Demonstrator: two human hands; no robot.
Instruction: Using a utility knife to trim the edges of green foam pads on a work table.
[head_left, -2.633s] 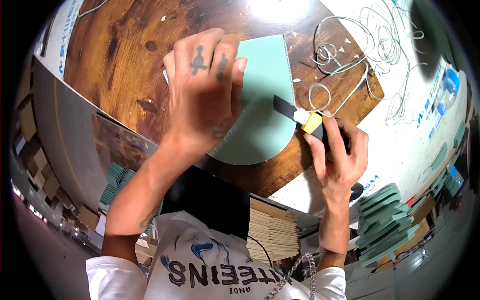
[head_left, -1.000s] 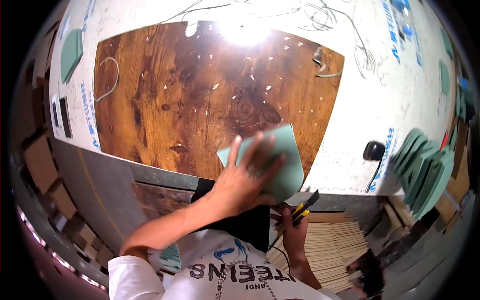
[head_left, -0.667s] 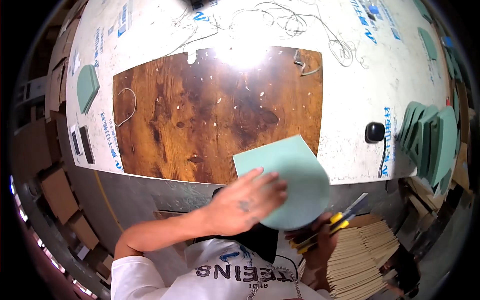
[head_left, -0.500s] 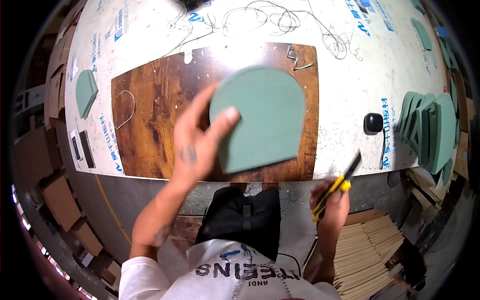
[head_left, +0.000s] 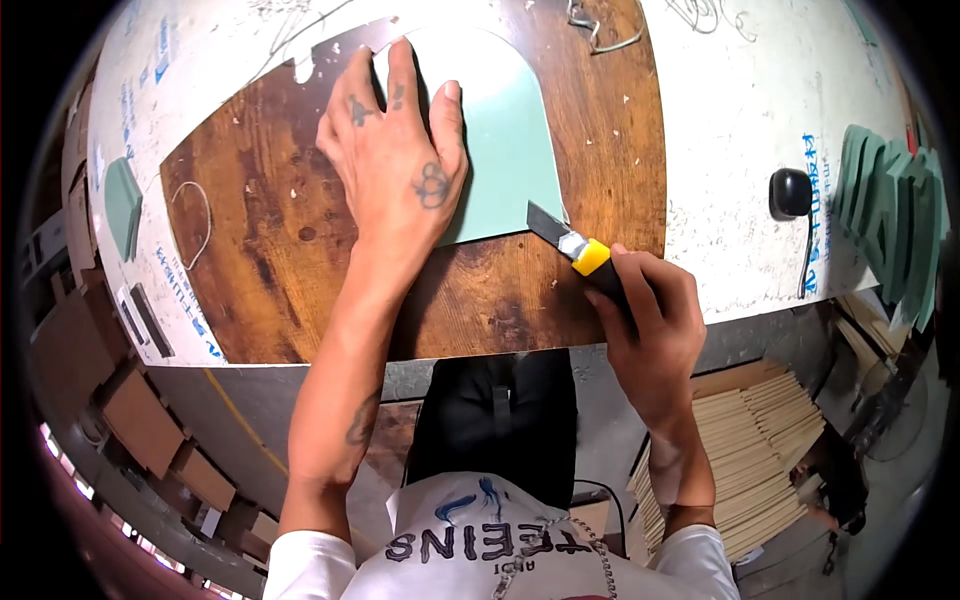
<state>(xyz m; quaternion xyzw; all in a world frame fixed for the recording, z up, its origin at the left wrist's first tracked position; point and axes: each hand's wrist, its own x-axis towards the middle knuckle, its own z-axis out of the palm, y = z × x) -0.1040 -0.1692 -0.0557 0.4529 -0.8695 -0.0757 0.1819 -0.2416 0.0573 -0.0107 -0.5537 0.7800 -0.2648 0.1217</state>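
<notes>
A: Where's the panel?

B: The green panel [head_left: 500, 140] lies flat on the brown board [head_left: 270, 235] at the top centre of the frame, rounded end up, straight edge down.

A: And the hands?

B: The left hand [head_left: 398, 160] rests on the panel's left side, fingers spread apart. The right hand [head_left: 655, 325], right of centre, is clamped on the cutter [head_left: 593, 258]. The blade overlaps the panel's lower right corner; I can't tell whether it touches.

A: Any containers?

B: Cardboard boxes [head_left: 140, 432] crowd the lower left; their contents are hidden. At the lower right, pale strips [head_left: 765, 465] lie packed in rows, with a brown edge like a carton's along the top. I can't tell if it's a full box.

A: What else is on the table [head_left: 735, 255]?

B: A black device [head_left: 790, 193] with a cord at the right, stacked green pieces [head_left: 890, 220] beyond it, and a smaller green stack [head_left: 123, 208] at the left.
</notes>
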